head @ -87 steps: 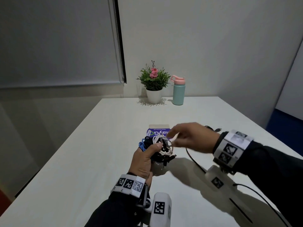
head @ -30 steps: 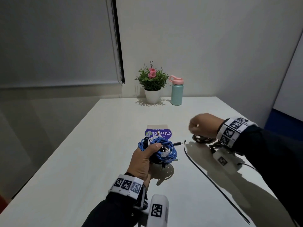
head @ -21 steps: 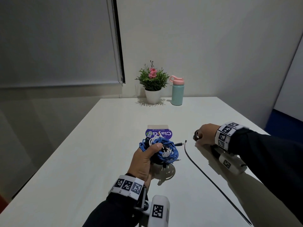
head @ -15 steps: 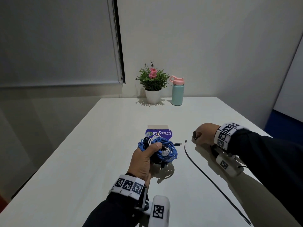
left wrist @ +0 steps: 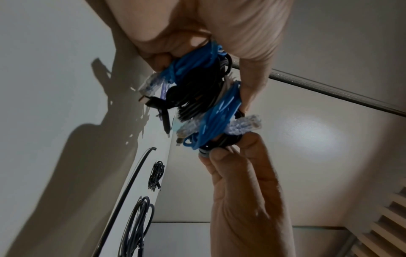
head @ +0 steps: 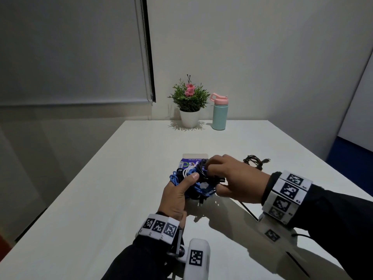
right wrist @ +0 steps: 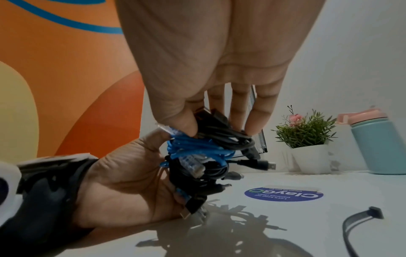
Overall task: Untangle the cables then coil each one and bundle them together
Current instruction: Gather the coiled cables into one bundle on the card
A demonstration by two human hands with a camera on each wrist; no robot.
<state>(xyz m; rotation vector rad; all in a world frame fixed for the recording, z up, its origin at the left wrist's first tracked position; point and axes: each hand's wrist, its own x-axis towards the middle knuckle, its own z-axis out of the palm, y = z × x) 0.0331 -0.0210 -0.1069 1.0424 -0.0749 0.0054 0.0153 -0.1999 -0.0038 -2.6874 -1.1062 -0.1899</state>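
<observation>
My left hand (head: 179, 191) grips a bundle of coiled cables (head: 194, 185) a little above the white table (head: 101, 199). The bundle holds a blue cable (right wrist: 193, 147) with clear plugs, a white one and black ones. My right hand (head: 228, 176) pinches a black coiled cable (right wrist: 224, 135) between thumb and fingers and holds it against the top of the bundle. A long black cable tie (right wrist: 356, 224) lies on the table to the right of the hands. In the head view another black coil (head: 254, 160) lies behind my right hand.
A purple round sticker on a card (head: 189, 162) lies just behind the bundle. A potted plant (head: 188, 102) and a teal bottle with a pink lid (head: 219, 112) stand at the table's far edge. In the left wrist view, two black coils (left wrist: 156, 175) lie beside the tie.
My right hand has taken a black coil from the table at the right and moved left, bringing it onto the bundle. My left hand has stayed in place with the bundle.
</observation>
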